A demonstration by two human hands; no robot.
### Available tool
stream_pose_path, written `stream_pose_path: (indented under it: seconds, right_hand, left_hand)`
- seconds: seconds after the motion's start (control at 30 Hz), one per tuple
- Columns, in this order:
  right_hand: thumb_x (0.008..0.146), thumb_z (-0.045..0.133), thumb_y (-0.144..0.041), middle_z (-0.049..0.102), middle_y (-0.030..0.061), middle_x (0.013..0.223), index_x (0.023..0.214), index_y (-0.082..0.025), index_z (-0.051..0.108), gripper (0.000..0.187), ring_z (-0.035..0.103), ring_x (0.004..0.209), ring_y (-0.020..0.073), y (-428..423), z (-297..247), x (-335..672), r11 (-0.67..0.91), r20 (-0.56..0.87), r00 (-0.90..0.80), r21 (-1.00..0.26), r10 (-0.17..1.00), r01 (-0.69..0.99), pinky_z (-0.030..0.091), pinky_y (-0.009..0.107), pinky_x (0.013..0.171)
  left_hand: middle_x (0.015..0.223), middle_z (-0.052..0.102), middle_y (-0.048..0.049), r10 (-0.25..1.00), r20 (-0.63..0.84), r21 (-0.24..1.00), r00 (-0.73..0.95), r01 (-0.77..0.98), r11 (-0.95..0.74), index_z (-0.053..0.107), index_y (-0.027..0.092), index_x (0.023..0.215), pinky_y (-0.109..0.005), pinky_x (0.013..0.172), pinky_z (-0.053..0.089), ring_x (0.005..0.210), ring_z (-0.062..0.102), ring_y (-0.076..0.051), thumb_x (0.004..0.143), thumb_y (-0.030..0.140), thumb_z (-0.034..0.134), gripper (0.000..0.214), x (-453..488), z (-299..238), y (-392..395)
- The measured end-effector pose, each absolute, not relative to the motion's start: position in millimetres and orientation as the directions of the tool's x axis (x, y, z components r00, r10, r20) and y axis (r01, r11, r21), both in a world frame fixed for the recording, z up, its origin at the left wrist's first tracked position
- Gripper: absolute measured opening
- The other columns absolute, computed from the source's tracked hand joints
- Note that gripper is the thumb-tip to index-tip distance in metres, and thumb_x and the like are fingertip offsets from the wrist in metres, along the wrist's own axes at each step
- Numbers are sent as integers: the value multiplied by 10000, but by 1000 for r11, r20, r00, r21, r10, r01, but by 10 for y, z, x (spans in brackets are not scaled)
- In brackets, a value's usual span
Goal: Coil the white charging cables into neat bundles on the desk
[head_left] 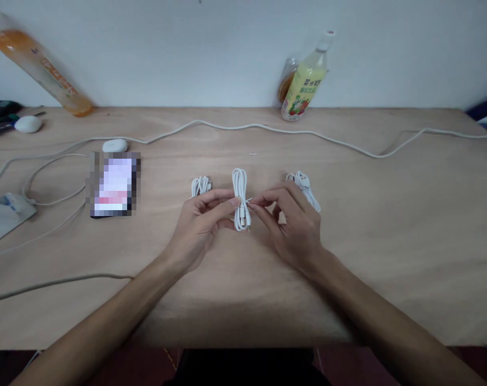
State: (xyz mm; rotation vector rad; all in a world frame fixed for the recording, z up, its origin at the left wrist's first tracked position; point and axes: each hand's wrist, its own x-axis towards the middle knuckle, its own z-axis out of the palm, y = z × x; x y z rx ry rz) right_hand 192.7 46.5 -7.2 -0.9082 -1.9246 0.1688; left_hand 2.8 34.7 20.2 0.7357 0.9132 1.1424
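Observation:
Three coiled white cables lie in a row on the wooden table (388, 225). The middle coiled cable (239, 187) is pinched at its lower part by my left hand (201, 222) from the left. My right hand (293, 225) pinches a small tie or cable end at the same bundle from the right. A smaller left coil (201, 185) lies just beyond my left hand. The right coil (305, 187) lies partly behind my right hand's fingers.
A phone (114, 185) lies left of the coils, a white oval case (115, 145) behind it. A long white cord (267, 128) snakes across the table's back. A yellow-labelled bottle (303, 86) stands at the wall, an orange bottle (42, 69) at far left.

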Motion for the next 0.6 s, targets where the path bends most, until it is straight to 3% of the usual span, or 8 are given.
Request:
stream_pose_path:
  seconds: [0.13,0.23,0.4,0.6]
  right_hand:
    - [1062,693,-96,719,53,891,1063,-220,672,126,632,800,208,473,-58,1935,773,813,-333,-209,478,599,526,340,676]
    - [1067,691,-104,715,54,900,1093,-221,682,120,622,808,213,480,-22,1969,781,827,-384,-101,410,617,531,356,720]
    - [1063,690,-88,725,47,927,1149,-220,694,157,642,821,206,496,-6,2040,803,816,-440,-48,374,594,539,360,715]
    - [1048,709,-56,735,44,983,1197,-224,702,225,652,824,182,503,-21,2069,818,823,-413,-105,391,565,491,327,634]
  left_hand:
    - [834,834,-64,964,-218,845,155,-464,266,890,180,883,-258,634,647,742,759,-176,798,258,963,136,32,191,345]
    - [811,823,-63,960,-210,832,187,-481,276,888,164,878,-242,613,645,708,737,-157,807,261,960,140,32,191,349]
    - [812,806,-62,946,-224,821,236,-478,313,890,139,894,-235,577,645,681,709,-142,803,269,963,175,27,211,356]
    - [796,784,-47,945,-221,840,243,-445,311,905,148,943,-213,561,623,671,680,-124,817,267,954,180,24,196,359]
